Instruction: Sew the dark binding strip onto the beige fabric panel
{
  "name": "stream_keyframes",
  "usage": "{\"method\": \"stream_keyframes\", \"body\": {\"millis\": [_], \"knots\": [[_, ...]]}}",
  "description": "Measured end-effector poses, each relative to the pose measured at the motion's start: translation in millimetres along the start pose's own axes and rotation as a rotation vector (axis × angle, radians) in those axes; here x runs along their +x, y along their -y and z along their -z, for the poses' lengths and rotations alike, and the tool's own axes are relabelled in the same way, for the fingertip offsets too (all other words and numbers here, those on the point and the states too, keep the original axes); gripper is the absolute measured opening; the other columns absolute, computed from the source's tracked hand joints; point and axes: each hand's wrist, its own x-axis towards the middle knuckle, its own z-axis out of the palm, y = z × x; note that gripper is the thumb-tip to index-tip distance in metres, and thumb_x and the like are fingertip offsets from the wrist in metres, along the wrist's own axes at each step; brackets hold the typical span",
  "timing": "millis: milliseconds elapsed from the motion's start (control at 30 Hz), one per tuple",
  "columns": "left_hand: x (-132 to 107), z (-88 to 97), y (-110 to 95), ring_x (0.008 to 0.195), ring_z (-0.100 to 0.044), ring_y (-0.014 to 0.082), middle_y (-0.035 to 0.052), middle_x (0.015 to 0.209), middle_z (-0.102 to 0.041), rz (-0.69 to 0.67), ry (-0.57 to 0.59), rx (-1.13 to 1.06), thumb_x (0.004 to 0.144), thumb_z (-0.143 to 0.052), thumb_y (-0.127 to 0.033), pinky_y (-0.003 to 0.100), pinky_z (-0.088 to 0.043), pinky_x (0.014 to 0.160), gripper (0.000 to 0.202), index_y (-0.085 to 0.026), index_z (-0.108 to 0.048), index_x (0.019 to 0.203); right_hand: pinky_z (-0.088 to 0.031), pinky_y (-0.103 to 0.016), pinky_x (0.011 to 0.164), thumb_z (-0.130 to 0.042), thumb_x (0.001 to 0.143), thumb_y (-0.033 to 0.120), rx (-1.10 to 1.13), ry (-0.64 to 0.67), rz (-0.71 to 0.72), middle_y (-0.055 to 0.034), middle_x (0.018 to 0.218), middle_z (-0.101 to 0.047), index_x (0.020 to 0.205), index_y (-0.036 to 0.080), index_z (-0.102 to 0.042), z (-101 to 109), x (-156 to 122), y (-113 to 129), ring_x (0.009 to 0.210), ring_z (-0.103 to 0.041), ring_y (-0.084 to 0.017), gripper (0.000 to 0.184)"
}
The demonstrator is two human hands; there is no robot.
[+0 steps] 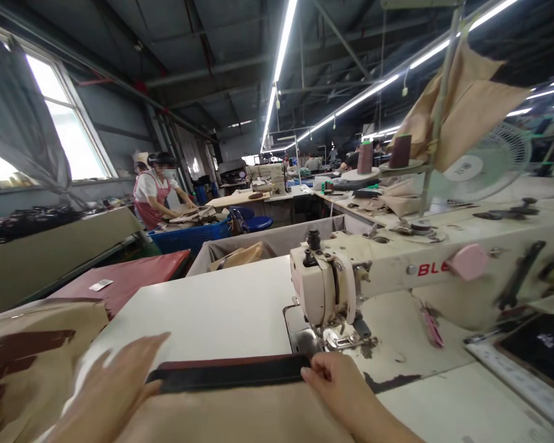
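A tan fabric panel (231,415) with a dark maroon trim strip (231,371) along its far edge lies on the white sewing table (212,307). My left hand (108,391) rests flat on the panel's left part, fingers spread, fingertips at the strip's left end. My right hand (346,391) pinches the strip's right end, just short of the presser foot (344,337) of the cream sewing machine (397,271).
More tan and maroom-striped pieces (32,357) are piled at the left. A maroon sheet (129,277) lies beyond. A grey fabric bin (268,243) stands behind the table. A person in a pink apron (154,194) works at a far bench. A fan (482,163) stands at the right.
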Motion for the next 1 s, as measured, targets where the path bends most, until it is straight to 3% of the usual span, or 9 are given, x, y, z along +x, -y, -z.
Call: {"method": "stream_keyframes", "body": {"millis": [133,233,367,433,500,567,700,867,1000], "knots": [[31.9,-28.2,-116.7,0.12,-0.047,0.0247,0.0068,0.132,-0.052,-0.34,0.272,-0.233,0.083,-0.055,-0.024,0.042,-0.035,0.1,0.044,-0.025,-0.05,0.126,-0.023,-0.026,0.051,-0.051,0.074,0.021,-0.04,-0.038,0.017,0.0033,0.051,-0.041,0.052,0.021,-0.035,-6.5,1.6,-14.3,0.052,-0.041,-0.015,0.028],[44.4,-44.2,-171.5,0.107,-0.053,0.0267,0.0089,0.117,-0.058,-0.26,0.277,-0.412,0.077,-0.064,-0.032,0.037,-0.041,0.086,0.045,-0.019,-0.053,0.118,-0.028,-0.026,0.051,-0.047,0.078,0.021,-0.033,-0.046,0.037,0.0025,0.051,-0.044,0.052,0.021,-0.036,-2.5,-2.1,-17.6,0.053,-0.046,-0.016,0.028],[40.7,-44.6,-170.2,0.072,-0.056,0.0137,-0.0045,0.072,-0.06,-0.28,0.379,-0.541,0.08,-0.058,-0.028,0.02,-0.039,0.064,0.01,-0.018,-0.06,0.081,-0.038,-0.028,0.06,-0.05,0.08,0.027,0.005,-0.05,0.116,-0.0021,0.067,-0.055,0.057,0.019,-0.051,8.6,-16.0,-16.8,0.066,-0.055,-0.019,0.025],[31.9,-31.9,-162.6,0.063,-0.05,0.0105,-0.0065,0.062,-0.051,-0.296,0.44,-0.676,0.082,-0.056,-0.026,0.018,-0.034,0.057,0.019,-0.017,-0.054,0.066,-0.042,-0.03,0.072,-0.056,0.078,0.031,0.141,-0.071,0.162,-0.0054,0.087,-0.06,0.063,0.019,-0.059,15.4,-27.9,-12.2,0.082,-0.058,-0.021,0.02],[21.6,-14.9,-161.8,0.063,-0.046,0.0103,-0.0059,0.062,-0.047,-0.329,0.426,-0.776,0.082,-0.057,-0.03,0.019,-0.032,0.056,0.025,-0.017,-0.05,0.062,-0.044,-0.028,0.073,-0.064,0.075,0.034,0.429,-0.021,0.135,-0.0042,0.088,-0.062,0.061,0.019,-0.058,22.0,-40.3,-5.1,0.082,-0.059,-0.02,0.021],[11.7,0.3,-168.0,0.065,-0.046,0.0122,-0.0038,0.065,-0.051,-0.373,0.32,-0.719,0.084,-0.054,-0.034,0.021,-0.032,0.059,0.027,-0.017,-0.049,0.064,-0.045,-0.025,0.063,-0.068,0.071,0.033,0.653,0.022,0.058,-0.0006,0.074,-0.063,0.056,0.02,-0.054,28.0,-50.6,2.6,0.07,-0.059,-0.017,0.025],[-2.2,12.2,-184.7,0.064,-0.048,0.0149,-0.0007,0.07,-0.056,-0.38,0.15,-0.523,0.091,-0.041,-0.032,0.024,-0.032,0.06,0.025,-0.02,-0.047,0.07,-0.044,-0.023,0.056,-0.066,0.074,0.029,0.488,-0.077,0.106,-0.0011,0.071,-0.065,0.059,0.02,-0.062,38.1,-62.6,12.2,0.064,-0.059,-0.016,0.018],[-6.9,9.0,-191.3,0.064,-0.05,0.013,-0.0007,0.071,-0.058,-0.398,0.209,-0.635,0.092,-0.039,-0.033,0.022,-0.035,0.059,0.026,-0.02,-0.047,0.071,-0.048,-0.023,0.059,-0.068,0.071,0.03,0.587,-0.079,0.043,-0.0013,0.07,-0.067,0.058,0.021,-0.063,46.3,-69.5,17.9,0.066,-0.061,-0.018,0.016],[-7.2,8.0,-190.7,0.061,-0.047,0.012,-0.0013,0.066,-0.054,-0.394,0.193,-0.717,0.092,-0.04,-0.037,0.021,-0.035,0.057,0.031,-0.019,-0.045,0.067,-0.044,-0.023,0.054,-0.067,0.068,0.032,0.584,-0.061,0.013,-0.0016,0.065,-0.064,0.055,0.02,-0.057,48.4,-70.9,21.1,0.06,-0.056,-0.016,0.02]]}}
